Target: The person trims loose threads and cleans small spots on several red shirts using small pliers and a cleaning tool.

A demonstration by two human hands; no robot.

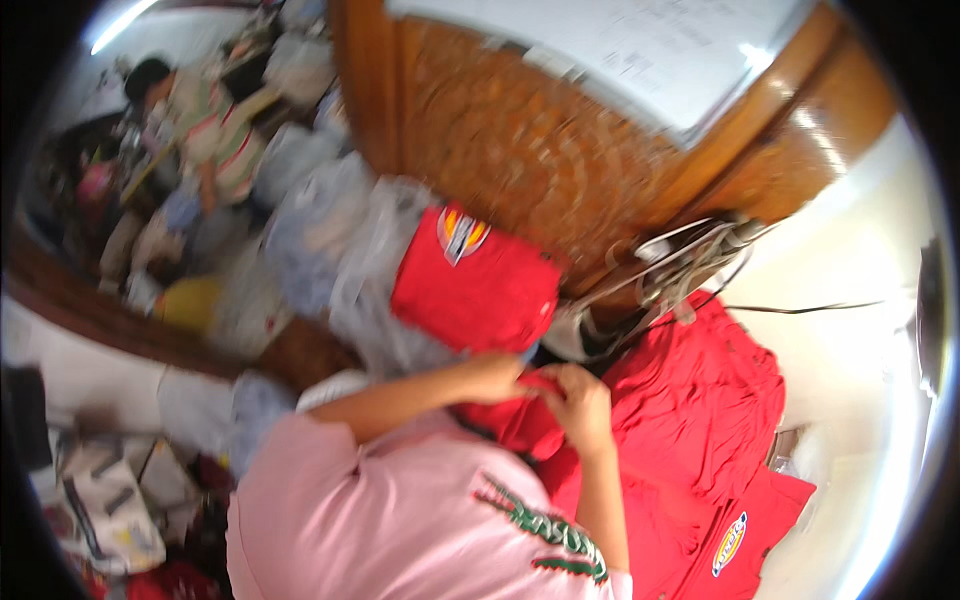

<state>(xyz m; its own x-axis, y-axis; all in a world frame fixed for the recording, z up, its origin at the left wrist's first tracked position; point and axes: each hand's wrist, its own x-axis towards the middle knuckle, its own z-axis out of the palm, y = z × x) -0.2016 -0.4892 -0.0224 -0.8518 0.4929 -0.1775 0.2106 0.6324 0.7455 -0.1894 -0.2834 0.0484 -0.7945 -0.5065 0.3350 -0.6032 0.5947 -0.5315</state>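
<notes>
My left hand (497,379) and my right hand (582,396) are close together in front of my chest, both closed. Pinched between them is the edge of a red garment (532,428), whose cloth hangs below my fingers; its exact kind cannot be made out. Just beyond my hands lies a folded red garment (480,290) with an orange, white and dark logo patch. To the right of my right forearm spreads a heap of red garments (690,420), and one lower piece carries an oval logo patch (730,545).
Clear plastic bags (345,240) bulge left of the folded garment. A carved wooden panel (510,130) stands ahead, with tangled cables (680,265) at its lower right. Another person (205,130) in a striped top sits at the far left. Bags and clutter (110,510) fill the lower left.
</notes>
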